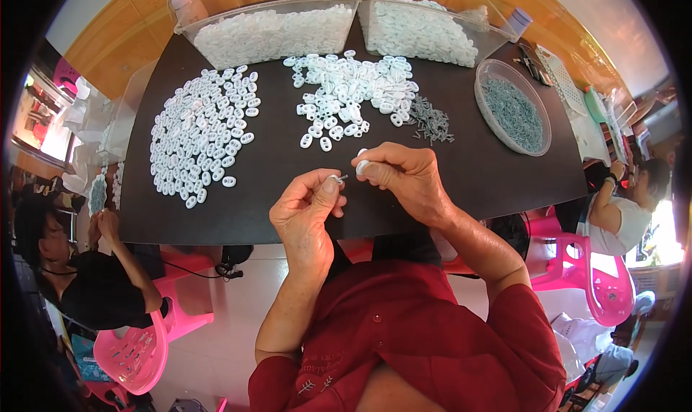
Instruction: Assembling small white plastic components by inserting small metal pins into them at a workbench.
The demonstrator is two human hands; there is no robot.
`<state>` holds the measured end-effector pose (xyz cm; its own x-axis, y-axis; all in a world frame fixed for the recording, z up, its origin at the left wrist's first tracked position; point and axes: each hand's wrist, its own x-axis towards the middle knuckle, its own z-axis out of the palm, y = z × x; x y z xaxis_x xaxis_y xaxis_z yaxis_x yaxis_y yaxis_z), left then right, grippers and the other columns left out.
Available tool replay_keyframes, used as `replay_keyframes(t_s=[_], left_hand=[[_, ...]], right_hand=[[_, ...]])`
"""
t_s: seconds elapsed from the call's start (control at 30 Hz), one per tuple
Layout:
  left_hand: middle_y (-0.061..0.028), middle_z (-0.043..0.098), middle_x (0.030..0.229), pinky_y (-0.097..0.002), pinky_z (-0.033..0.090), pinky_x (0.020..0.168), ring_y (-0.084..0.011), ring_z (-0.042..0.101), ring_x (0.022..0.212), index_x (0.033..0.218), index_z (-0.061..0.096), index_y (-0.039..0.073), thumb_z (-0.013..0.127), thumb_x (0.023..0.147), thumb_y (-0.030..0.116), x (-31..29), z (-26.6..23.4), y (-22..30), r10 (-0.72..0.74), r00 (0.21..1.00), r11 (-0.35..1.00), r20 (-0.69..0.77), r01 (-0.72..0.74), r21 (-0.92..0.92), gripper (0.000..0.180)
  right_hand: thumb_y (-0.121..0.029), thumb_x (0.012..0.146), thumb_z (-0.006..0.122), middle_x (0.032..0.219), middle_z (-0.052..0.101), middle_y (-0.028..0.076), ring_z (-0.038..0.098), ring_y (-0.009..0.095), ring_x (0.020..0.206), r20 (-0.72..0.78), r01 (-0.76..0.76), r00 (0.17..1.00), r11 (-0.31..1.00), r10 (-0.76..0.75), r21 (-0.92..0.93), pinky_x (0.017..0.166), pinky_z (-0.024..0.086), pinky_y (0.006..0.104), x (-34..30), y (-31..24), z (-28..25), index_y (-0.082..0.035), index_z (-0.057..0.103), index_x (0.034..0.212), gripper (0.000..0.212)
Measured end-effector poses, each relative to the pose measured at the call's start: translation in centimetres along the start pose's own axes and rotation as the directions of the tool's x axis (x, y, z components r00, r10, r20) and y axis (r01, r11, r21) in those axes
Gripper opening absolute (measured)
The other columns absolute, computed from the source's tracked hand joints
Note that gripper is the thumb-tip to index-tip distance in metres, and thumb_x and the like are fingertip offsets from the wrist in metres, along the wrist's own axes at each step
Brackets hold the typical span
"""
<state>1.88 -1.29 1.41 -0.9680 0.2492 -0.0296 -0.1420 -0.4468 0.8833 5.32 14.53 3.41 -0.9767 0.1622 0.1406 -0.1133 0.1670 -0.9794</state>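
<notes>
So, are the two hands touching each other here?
Apart. The head view shows a strip of black table between the left hand, pinching a small metal pin, and the right hand, holding a white plastic piece.

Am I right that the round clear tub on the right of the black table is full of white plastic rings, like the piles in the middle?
Not quite. In the head view the round clear tub on the black table holds small grey metal pieces, not rings. The white plastic rings lie in loose piles mid-table.

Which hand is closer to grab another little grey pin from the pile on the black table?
Probably the right hand: the loose grey pins lie just beyond it, on its side. The left hand sits farther away, already pinching a pin.
</notes>
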Motion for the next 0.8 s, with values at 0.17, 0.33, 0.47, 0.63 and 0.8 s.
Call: replay_keyframes(t_s=[0.17,0.33,0.47,0.63,0.8], left_hand=[[-0.0113,0.064,0.079,-0.0222,0.043,0.049,-0.0127,0.057,0.060,0.096,0.063,-0.006,0.063,0.085,0.003,-0.2,0.4,0.5,-0.027,1.000,0.998,0.010,0.027,-0.050,0.014],[-0.0118,0.064,0.078,-0.0221,0.044,0.047,-0.0131,0.058,0.058,0.095,0.062,-0.006,0.062,0.085,0.001,-0.3,0.3,0.4,-0.022,1.000,1.000,0.011,0.022,-0.001,0.013],[-0.0118,0.065,0.076,-0.0218,0.044,0.046,-0.0133,0.059,0.057,0.093,0.062,-0.006,0.062,0.084,0.001,-0.2,0.3,0.5,-0.028,1.000,0.999,0.006,0.028,0.027,0.011],[-0.0113,0.065,0.075,-0.0217,0.044,0.046,-0.0132,0.059,0.056,0.094,0.062,-0.006,0.063,0.084,0.000,-0.3,0.3,0.4,-0.032,0.999,0.998,-0.012,0.032,0.045,0.012],[-0.0112,0.065,0.075,-0.0217,0.044,0.046,-0.0132,0.059,0.056,0.094,0.061,-0.006,0.063,0.084,0.000,-0.3,0.3,0.2,-0.027,0.999,0.998,-0.018,0.028,0.052,0.012]], right_hand=[[-0.008,0.088,0.059,0.079,0.064,0.001,0.054,0.005,0.070,0.032,-0.090,0.996,0.994,0.089,0.063,0.059,0.042,0.0193,0.4,-0.5,-0.1,-0.002,0.067,0.101,0.017],[-0.010,0.088,0.059,0.079,0.064,0.001,0.054,0.004,0.070,0.052,-0.115,0.992,0.992,0.113,0.044,0.058,0.041,0.0185,0.7,0.0,-0.3,-0.003,0.067,0.103,0.018],[-0.011,0.087,0.060,0.077,0.063,0.001,0.053,0.004,0.067,0.057,-0.134,0.990,0.985,0.128,0.110,0.056,0.040,0.0183,0.9,-0.1,0.0,-0.001,0.067,0.097,0.016],[-0.012,0.086,0.062,0.074,0.063,0.001,0.052,0.004,0.065,0.057,-0.168,0.985,0.972,0.160,0.162,0.055,0.039,0.0181,1.1,0.1,0.0,-0.001,0.067,0.094,0.014],[-0.012,0.086,0.063,0.073,0.063,0.001,0.052,0.004,0.064,0.061,-0.151,0.988,0.976,0.143,0.157,0.054,0.039,0.0178,1.1,0.3,0.2,-0.001,0.067,0.094,0.014]])
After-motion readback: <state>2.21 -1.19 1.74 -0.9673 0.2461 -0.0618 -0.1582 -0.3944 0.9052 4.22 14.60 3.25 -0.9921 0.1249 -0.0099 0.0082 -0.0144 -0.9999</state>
